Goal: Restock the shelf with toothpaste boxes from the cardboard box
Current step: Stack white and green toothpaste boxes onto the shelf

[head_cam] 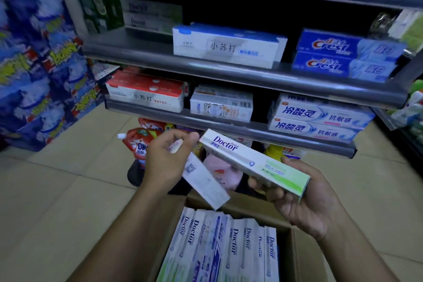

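Held two toothpaste packs above the carton [295, 249], lower centre of frame.
Gripped the QR box [203, 181] in the left hand [163, 162], fingers curled round its end; clasped the tilted Doctor box [251, 162] in the right hand [306, 204], thumb over, fingers under. Best slid flat, label outward, beside the stack [148, 16] on the shelf [128, 46], upper left.
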